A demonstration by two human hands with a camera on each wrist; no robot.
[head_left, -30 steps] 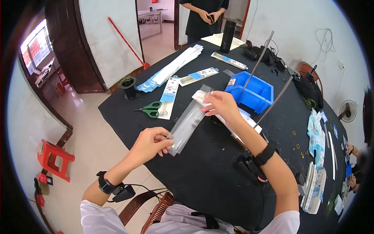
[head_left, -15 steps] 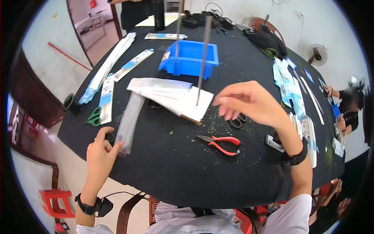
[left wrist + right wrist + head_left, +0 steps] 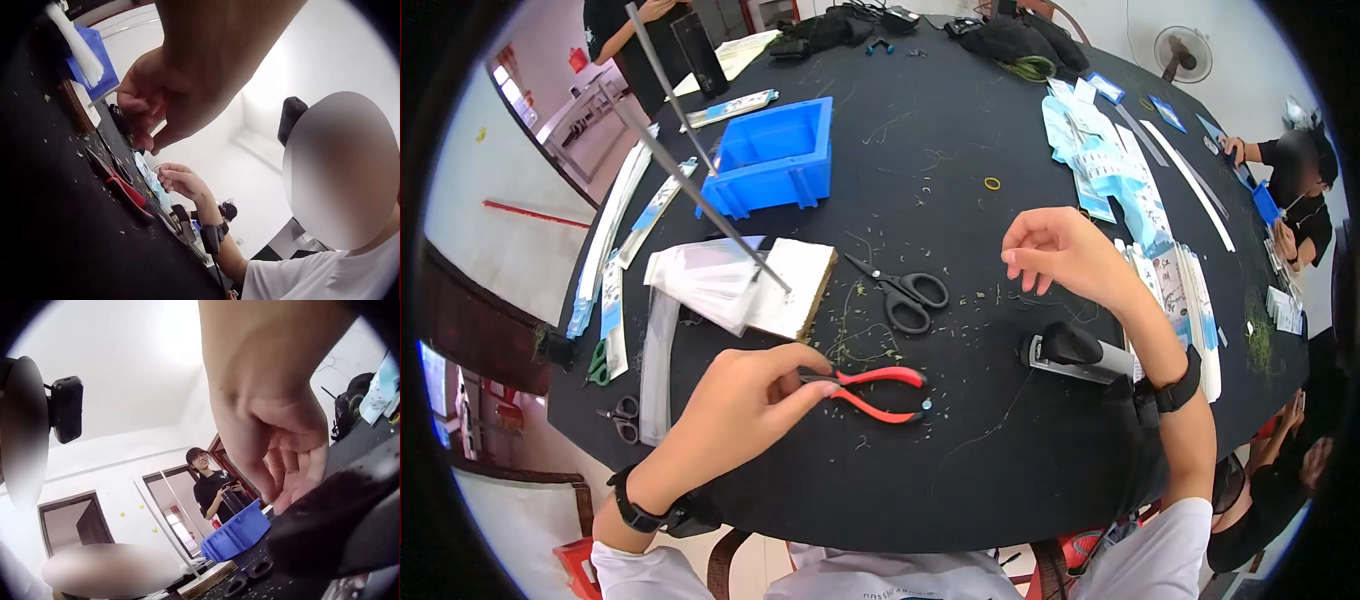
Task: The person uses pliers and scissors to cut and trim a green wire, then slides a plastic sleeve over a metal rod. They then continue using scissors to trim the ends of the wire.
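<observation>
In the head view my left hand [image 3: 745, 415] hovers over red-handled pliers [image 3: 885, 376], its fingers loosely bent. The left wrist view shows these pliers [image 3: 128, 194] lying on the black tabletop, below the hand and apart from it. My right hand [image 3: 1070, 255] is raised over the table's right side, fingers loosely curled with nothing seen between them. A black stapler [image 3: 1100, 362] sits just below that hand. Black scissors [image 3: 884, 277] lie between the two hands. Left of the pliers, clear plastic sleeves [image 3: 660, 365] lie beside a white-topped board [image 3: 798, 275].
Two metal rods [image 3: 690, 185] rise near the board and a blue bin [image 3: 770, 160]. Small scissors [image 3: 628, 415] lie by the left edge. Printed packets [image 3: 1170, 290] are piled at right. Snippets and thread litter the cloth; another person [image 3: 1295, 190] sits at far right.
My left hand has let go of the plastic sleeves and moved right, over the pliers. My right hand has left the sleeves and moved right, near the stapler. The head view has turned right.
</observation>
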